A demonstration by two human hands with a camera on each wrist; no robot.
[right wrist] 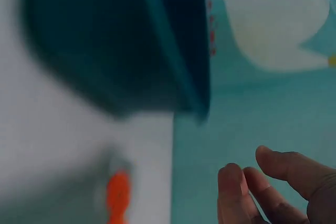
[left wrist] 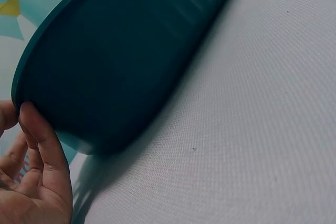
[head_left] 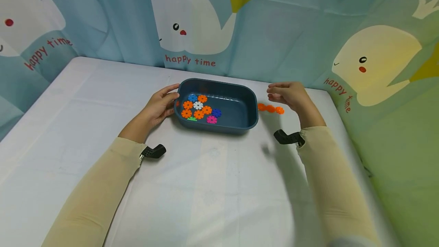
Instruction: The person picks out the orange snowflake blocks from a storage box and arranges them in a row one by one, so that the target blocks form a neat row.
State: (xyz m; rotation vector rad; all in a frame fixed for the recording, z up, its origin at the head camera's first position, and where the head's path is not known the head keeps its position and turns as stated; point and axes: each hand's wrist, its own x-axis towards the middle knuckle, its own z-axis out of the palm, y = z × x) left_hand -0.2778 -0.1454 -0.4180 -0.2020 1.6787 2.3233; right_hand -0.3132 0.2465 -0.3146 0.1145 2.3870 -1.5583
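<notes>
A dark blue-grey plastic basin point(head_left: 236, 113) stands at the middle of the table. Flower-shaped plastic discs lie in its left half: several orange, a white one point(head_left: 198, 105), a pink one point(head_left: 212, 119), blue ones and a green one. My left hand point(head_left: 157, 106) grips the basin's left end; in the left wrist view its thumb and fingers are at the rim. Right of the basin, my right hand point(head_left: 291, 95) is held in the air with loosely bent fingers and nothing in them. Below it a row of three orange discs point(head_left: 270, 108) lies on the cloth, beside the basin's right end.
A white cloth covers the table point(head_left: 205, 186). Behind it and along the right side hangs a blue-green curtain point(head_left: 284, 41) printed with whales and lettering. A black wrist camera point(head_left: 154, 151) juts from the left sleeve, another point(head_left: 288, 137) from the right.
</notes>
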